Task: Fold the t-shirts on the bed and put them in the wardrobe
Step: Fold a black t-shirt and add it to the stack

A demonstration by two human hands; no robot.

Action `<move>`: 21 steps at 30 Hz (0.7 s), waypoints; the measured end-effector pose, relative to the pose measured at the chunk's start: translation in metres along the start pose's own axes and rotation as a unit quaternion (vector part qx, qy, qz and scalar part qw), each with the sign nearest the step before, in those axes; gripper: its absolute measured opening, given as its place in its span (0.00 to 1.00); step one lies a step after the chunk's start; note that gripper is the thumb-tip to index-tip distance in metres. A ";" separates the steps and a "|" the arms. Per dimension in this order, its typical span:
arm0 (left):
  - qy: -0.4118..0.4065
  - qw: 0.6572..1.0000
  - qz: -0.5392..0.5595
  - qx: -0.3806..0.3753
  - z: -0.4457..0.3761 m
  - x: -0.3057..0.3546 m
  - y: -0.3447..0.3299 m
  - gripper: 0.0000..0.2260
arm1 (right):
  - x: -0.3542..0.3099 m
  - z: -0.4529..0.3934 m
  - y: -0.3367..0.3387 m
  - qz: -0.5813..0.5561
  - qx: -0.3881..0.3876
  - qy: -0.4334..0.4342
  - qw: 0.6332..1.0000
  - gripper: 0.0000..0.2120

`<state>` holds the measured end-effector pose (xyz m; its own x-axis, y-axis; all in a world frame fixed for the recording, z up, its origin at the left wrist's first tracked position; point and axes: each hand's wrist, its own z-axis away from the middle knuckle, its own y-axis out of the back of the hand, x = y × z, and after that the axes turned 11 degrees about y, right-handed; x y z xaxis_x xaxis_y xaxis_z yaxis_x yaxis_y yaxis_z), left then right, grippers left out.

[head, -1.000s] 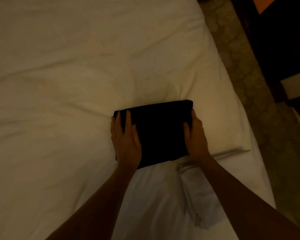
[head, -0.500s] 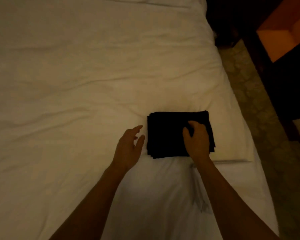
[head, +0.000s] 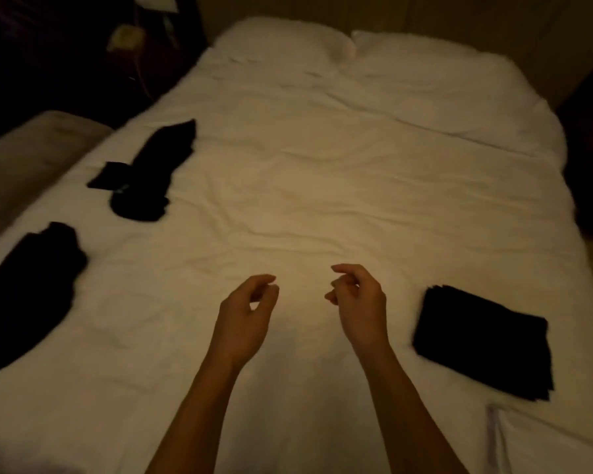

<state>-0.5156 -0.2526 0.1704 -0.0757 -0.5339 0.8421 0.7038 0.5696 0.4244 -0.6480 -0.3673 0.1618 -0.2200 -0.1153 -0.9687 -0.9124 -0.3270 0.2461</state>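
A folded black t-shirt (head: 483,340) lies as a neat rectangle on the white bed (head: 322,186) at the right. Two unfolded black t-shirts lie at the left: one (head: 148,176) further back, one (head: 28,292) nearer, by the bed's left edge. My left hand (head: 245,314) and my right hand (head: 358,302) hover over the middle of the bed, fingers loosely curled, holding nothing. Both hands are apart from every shirt.
Two white pillows (head: 356,53) lie at the head of the bed. A beige seat or bench (head: 24,159) stands along the left side. A dark nightstand area with a small pale object (head: 125,37) is at the back left. The wardrobe is not in view.
Both hands have let go of the folded shirt and moved left over the bare sheet. The view has lifted and turned left, bringing the two unfolded shirts into sight.
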 end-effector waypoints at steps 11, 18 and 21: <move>0.030 0.995 0.071 0.055 -0.082 -0.057 0.170 0.08 | -0.074 0.000 -0.205 0.005 -0.122 0.009 0.993 0.13; 0.095 0.990 0.072 0.070 -0.245 -0.109 0.276 0.08 | -0.105 -0.075 -0.380 0.000 -0.166 -0.025 0.986 0.08; 0.109 0.990 0.043 0.082 -0.317 -0.119 0.306 0.11 | -0.097 -0.114 -0.446 0.036 -0.203 -0.024 0.978 0.07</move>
<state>-0.0673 -0.2132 0.0944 0.1458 -0.5916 0.7929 0.5764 0.7022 0.4179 -0.1806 -0.3168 0.1496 -0.3032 -0.1116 -0.9464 -0.6838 -0.6662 0.2977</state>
